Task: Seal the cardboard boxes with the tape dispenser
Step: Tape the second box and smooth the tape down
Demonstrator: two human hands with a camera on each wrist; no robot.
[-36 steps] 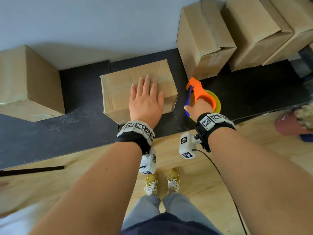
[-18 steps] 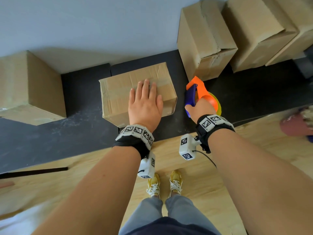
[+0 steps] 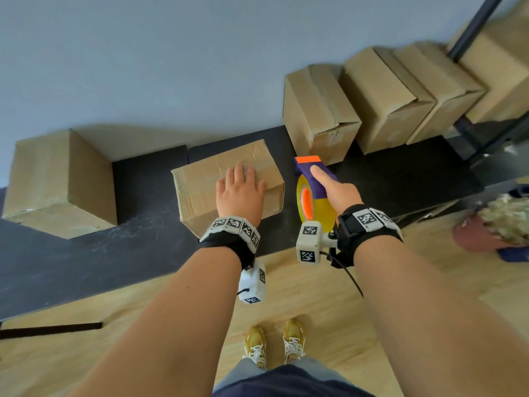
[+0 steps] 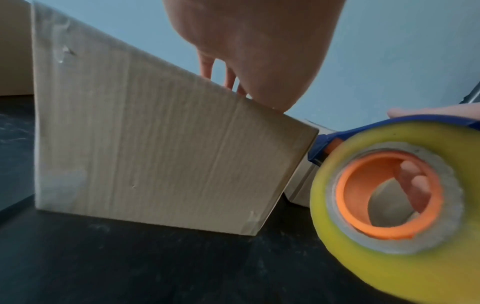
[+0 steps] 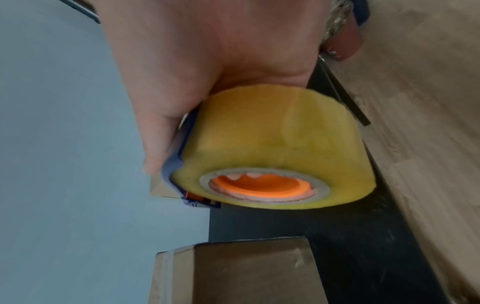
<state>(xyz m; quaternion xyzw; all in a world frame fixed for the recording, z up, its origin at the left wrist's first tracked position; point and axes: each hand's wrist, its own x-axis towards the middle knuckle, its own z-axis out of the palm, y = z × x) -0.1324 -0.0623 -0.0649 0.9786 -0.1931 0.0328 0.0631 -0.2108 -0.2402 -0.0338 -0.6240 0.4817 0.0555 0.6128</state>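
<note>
Cardboard box [image 3: 226, 179] lies under the flat, spread left hand [image 3: 240, 193]; beside those fingers, the right hand [image 3: 333, 190] grips a tape dispenser [image 3: 313, 196]. Slack pressure could let flaps spring.

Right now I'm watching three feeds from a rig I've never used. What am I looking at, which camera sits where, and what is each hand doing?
There is no machine here: a person works with bare hands, wearing a camera on the head and one on each wrist. The wide picture is the head view, looking down past both forearms to the floor. The left hand rests flat, fingers straight, on top of a cardboard box that stands on a black mat. The right hand grips the tape dispenser, orange and blue with a yellowish tape roll, held just right of that box. The left wrist view shows the box's side and the roll; the right wrist view looks along the roll itself. More boxes stand against the wall.
</note>
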